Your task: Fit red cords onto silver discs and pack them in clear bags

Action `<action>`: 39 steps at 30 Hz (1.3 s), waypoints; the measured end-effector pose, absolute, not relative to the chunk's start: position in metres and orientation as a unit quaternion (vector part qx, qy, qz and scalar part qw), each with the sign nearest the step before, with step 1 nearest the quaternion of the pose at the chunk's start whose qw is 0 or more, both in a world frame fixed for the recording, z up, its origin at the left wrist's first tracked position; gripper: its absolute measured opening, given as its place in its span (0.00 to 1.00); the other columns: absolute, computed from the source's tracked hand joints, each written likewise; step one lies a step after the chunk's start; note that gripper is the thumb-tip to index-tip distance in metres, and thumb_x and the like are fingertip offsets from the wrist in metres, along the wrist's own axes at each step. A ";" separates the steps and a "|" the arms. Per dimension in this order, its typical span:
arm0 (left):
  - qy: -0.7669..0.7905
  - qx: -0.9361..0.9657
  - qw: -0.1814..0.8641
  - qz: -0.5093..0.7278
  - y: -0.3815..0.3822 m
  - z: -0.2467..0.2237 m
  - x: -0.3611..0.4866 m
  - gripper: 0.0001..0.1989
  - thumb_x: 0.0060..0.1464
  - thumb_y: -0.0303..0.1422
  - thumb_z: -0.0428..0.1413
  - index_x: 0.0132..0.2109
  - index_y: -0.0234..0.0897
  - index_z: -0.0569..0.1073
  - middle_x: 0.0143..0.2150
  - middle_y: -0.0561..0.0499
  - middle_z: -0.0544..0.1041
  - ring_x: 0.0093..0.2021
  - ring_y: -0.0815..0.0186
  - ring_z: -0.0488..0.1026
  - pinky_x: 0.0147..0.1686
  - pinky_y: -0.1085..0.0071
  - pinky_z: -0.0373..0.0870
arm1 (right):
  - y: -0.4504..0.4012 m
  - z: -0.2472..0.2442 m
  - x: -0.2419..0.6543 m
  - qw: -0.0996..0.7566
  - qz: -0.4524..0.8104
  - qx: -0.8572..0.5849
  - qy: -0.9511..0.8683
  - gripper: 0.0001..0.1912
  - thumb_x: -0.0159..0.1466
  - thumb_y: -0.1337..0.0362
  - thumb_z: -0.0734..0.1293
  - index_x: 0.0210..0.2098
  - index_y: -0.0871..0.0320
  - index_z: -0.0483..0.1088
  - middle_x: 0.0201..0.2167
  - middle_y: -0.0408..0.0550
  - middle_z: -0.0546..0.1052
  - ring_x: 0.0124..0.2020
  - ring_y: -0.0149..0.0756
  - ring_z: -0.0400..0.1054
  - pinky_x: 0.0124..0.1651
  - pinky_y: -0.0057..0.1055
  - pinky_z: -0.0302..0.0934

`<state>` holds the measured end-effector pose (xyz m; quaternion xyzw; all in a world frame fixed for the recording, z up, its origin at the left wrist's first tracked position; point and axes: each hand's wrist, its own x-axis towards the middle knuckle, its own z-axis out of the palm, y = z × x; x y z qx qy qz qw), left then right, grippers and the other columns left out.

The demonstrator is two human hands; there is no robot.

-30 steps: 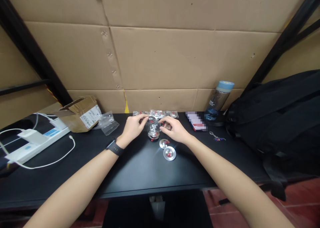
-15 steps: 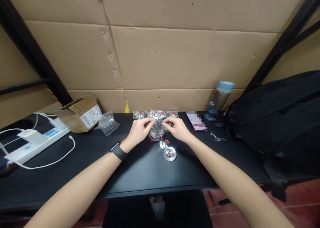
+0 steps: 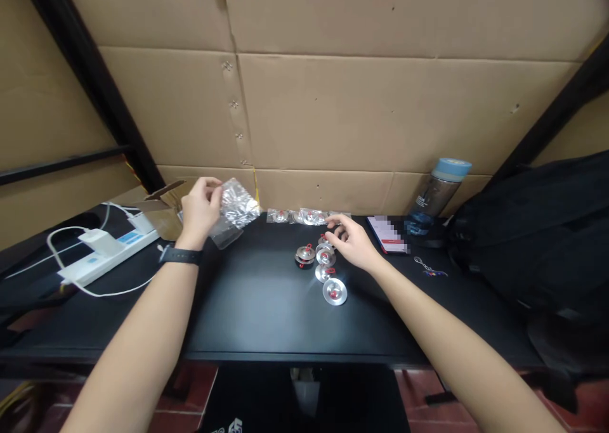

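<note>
My left hand (image 3: pixel 202 208) pinches a crinkled clear plastic bag (image 3: pixel 238 203), raised beside the cardboard box. Over the back of the metal discs, my right hand (image 3: pixel 349 239) has its fingers apart and curved; its fingertips are by a disc with a red cord (image 3: pixel 325 241), and whether they touch it is unclear. A stacked pair of silver discs (image 3: pixel 305 255) with red cord lies to the left. Several loose discs form a line toward the front, the nearest being a shiny round one (image 3: pixel 335 291). Bagged discs (image 3: pixel 309 217) lie along the wall.
An open cardboard box (image 3: pixel 164 214) and a white power strip (image 3: pixel 111 257) with cables are at left. At right are a phone (image 3: pixel 387 234), a keychain (image 3: pixel 431 269), a bottle (image 3: pixel 435 195) and a black backpack (image 3: pixel 537 249).
My left hand has moved left and up, away from the discs, with the plastic bag. My right hand has opened over the discs. The view has shifted slightly left.
</note>
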<state>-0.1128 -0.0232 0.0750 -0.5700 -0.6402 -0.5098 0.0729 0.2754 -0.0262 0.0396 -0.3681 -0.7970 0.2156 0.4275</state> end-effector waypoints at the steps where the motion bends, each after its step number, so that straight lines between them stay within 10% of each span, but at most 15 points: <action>1: -0.662 -0.568 0.096 -0.480 -0.022 0.074 -0.130 0.14 0.64 0.37 0.49 0.51 0.39 0.74 0.38 0.50 0.80 0.39 0.62 0.77 0.47 0.69 0.70 | -0.026 0.039 0.275 0.426 0.217 -0.367 -0.798 0.14 0.63 0.63 0.68 0.49 0.54 0.71 0.43 0.48 0.74 0.29 0.31 0.69 0.32 0.30 0.65; 12: -0.694 -0.681 0.116 -0.202 0.009 0.021 -0.181 0.19 0.47 0.23 0.52 0.45 0.36 0.80 0.49 0.39 0.77 0.54 0.52 0.72 0.58 0.62 0.66 | -0.026 0.038 0.276 0.399 0.224 -0.355 -0.815 0.14 0.63 0.64 0.68 0.49 0.54 0.71 0.44 0.48 0.74 0.31 0.31 0.70 0.36 0.33 0.67; 17: -0.721 -0.652 0.138 -0.188 -0.001 0.034 -0.146 0.16 0.61 0.39 0.52 0.49 0.40 0.80 0.55 0.37 0.74 0.59 0.44 0.67 0.59 0.48 0.62 | -0.028 0.040 0.276 0.388 0.207 -0.342 -0.830 0.10 0.64 0.65 0.68 0.46 0.55 0.73 0.43 0.49 0.74 0.32 0.32 0.70 0.36 0.32 0.67; 22: -0.719 -0.685 0.083 -0.080 -0.013 0.050 -0.110 0.32 0.54 0.59 0.54 0.52 0.37 0.77 0.51 0.36 0.78 0.51 0.45 0.75 0.48 0.58 0.70 | -0.027 0.038 0.277 0.384 0.188 -0.331 -0.841 0.09 0.64 0.66 0.68 0.45 0.55 0.74 0.43 0.49 0.74 0.33 0.32 0.69 0.37 0.32 0.66; 29: -0.747 -0.650 0.104 -0.099 -0.019 0.054 -0.098 0.16 0.59 0.36 0.53 0.48 0.40 0.82 0.45 0.37 0.82 0.45 0.47 0.79 0.42 0.60 0.73 | -0.028 0.041 0.277 0.376 0.184 -0.328 -0.847 0.09 0.64 0.68 0.68 0.44 0.55 0.74 0.42 0.48 0.73 0.33 0.32 0.69 0.38 0.31 0.66; 39: -0.693 -0.711 0.040 -0.113 -0.021 0.074 -0.154 0.15 0.52 0.29 0.53 0.41 0.41 0.84 0.44 0.48 0.85 0.45 0.55 0.81 0.46 0.69 0.74 | -0.027 0.042 0.278 0.372 0.189 -0.328 -0.848 0.09 0.64 0.67 0.68 0.44 0.55 0.74 0.42 0.48 0.73 0.33 0.31 0.69 0.37 0.31 0.66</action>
